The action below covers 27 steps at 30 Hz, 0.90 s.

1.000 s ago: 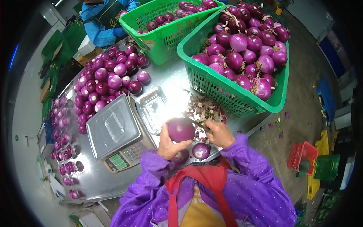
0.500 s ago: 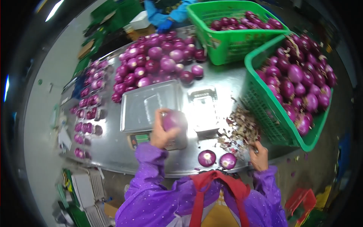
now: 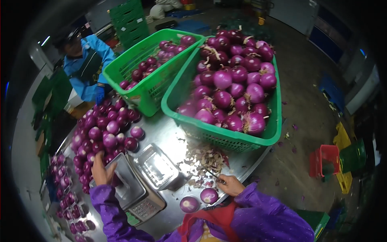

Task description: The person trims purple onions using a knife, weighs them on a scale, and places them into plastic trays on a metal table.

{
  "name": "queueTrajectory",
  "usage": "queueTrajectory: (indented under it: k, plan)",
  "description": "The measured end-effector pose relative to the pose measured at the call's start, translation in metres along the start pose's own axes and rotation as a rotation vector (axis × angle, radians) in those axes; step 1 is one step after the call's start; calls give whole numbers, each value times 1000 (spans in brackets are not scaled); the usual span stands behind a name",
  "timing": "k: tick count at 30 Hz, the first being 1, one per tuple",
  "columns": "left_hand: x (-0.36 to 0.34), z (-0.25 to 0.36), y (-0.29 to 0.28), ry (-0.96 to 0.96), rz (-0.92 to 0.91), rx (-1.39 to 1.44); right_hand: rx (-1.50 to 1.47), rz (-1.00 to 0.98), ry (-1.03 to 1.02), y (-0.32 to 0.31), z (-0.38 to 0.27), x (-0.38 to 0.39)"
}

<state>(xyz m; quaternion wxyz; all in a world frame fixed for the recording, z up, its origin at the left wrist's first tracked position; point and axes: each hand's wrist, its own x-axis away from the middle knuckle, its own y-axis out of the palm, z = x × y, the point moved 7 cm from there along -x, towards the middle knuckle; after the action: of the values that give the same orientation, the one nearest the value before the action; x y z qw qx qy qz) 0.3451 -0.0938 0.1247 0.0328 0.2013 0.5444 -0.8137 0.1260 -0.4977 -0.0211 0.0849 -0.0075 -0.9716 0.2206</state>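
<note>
My left hand (image 3: pixel 103 170) reaches over the scale (image 3: pixel 142 206) to the near edge of a heap of peeled red onions (image 3: pixel 100 131). Its thumb stands apart from the fingers, and no onion shows in its grip. A dark purple patch beside the palm is too unclear to name. In my right hand (image 3: pixel 231 186) is a small knife (image 3: pixel 211 173), its blade pointing at a pile of dry onion skins (image 3: pixel 207 159). Two trimmed onions, one left (image 3: pixel 189 204) and one right (image 3: pixel 209 195), lie near the table's front edge. Beside the scale sits a clear plastic tray (image 3: pixel 157 167).
A green crate (image 3: pixel 221 139) heaped with unpeeled onions stands at the right, another green crate (image 3: pixel 151 94) behind it. Packed onion trays (image 3: pixel 74 209) line the table's left side. Across the table is a co-worker in blue sleeves (image 3: pixel 94 52). A red basket (image 3: pixel 325 161) is on the floor.
My left hand has gone from above the scale to the onion heap, and the onion it held is no longer seen in it. The view has swung right. My right hand stays by the skins.
</note>
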Motion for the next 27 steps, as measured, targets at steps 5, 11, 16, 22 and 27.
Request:
queueTrajectory:
  k: [5, 11, 16, 22, 27]
  plan:
    - [-121, 289, 71, 532, -252, 449, -48, 13, 19, 10, 28, 9]
    - [-178, 429, 208, 345, -374, 56, -81, 29, 7, 5, 18, 7]
    - [-185, 416, 213, 310, -294, 227, -105, 98, 159, -17, 34, 23]
    - [-93, 315, 110, 332, -403, 1026, -130, 321, 73, -51, 17, 29]
    - [23, 234, 92, -120, -610, 1383, -3, 277, -368, -67, -90, -23]
